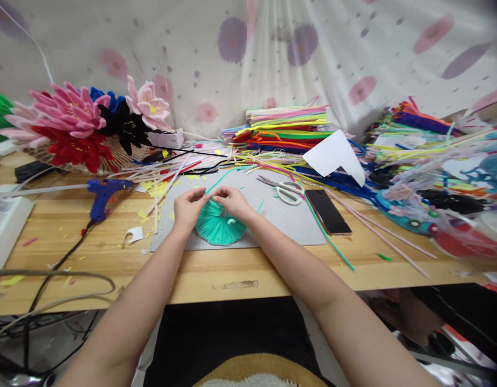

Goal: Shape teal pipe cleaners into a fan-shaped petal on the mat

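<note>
A round, pleated teal fan of fuzzy pipe cleaners lies on the grey mat. My left hand is closed in a pinch at the fan's upper left edge. At its top, my right hand pinches too, its fingertips close to the left ones. One teal pipe cleaner runs up and to the right from between the hands. The exact grip is partly hidden by the fingers. White-handled scissors rest with open blades on the mat, right of my hands.
A blue glue gun stands at left, before fuzzy flowers. Bundled pipe cleaners lie at the back. A black phone and white paper are to the right. Another person's arm shows at lower right.
</note>
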`<action>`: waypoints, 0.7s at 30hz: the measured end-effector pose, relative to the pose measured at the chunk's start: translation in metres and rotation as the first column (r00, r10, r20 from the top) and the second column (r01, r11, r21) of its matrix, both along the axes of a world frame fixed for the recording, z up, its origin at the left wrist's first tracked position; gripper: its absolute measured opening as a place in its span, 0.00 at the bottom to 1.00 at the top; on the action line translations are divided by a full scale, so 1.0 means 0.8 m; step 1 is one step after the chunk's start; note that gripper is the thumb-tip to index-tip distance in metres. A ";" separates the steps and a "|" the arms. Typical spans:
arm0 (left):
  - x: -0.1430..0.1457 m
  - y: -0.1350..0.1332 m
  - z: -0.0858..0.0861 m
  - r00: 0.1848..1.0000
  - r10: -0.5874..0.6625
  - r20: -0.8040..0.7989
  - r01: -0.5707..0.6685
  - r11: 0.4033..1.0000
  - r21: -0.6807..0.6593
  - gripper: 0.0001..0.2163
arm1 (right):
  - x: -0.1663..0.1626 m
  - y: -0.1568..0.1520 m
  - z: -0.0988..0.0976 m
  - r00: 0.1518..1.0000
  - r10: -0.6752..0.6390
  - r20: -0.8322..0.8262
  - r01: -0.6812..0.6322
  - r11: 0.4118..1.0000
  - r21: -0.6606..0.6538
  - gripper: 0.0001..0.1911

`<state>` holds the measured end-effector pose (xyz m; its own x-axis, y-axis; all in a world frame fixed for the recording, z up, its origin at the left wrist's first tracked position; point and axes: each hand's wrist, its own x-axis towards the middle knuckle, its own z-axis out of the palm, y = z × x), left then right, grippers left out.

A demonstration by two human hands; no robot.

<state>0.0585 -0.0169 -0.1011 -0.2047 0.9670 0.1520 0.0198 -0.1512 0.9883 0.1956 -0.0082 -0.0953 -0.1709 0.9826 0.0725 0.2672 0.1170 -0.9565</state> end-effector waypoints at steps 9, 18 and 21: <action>0.000 0.000 0.008 0.962 -0.084 0.259 0.135 0.973 -0.186 0.16 | -0.001 0.000 0.007 0.990 -0.005 0.142 -0.011 0.994 0.113 0.03; -0.003 0.003 0.010 0.908 -0.131 0.399 0.253 0.929 -0.271 0.13 | 0.000 0.004 0.008 0.969 0.041 0.243 -0.071 0.991 0.114 0.03; -0.002 0.001 0.016 0.867 -0.152 0.475 0.322 0.898 -0.301 0.12 | -0.001 0.004 0.011 0.973 0.045 0.225 -0.057 0.997 0.050 0.04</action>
<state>0.0568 -0.0161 -0.0886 0.0763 0.9620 -0.2623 -0.4079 0.2701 0.8722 0.1950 -0.0048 -0.0866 -0.2389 0.9676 0.0813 0.4659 0.1876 -0.8647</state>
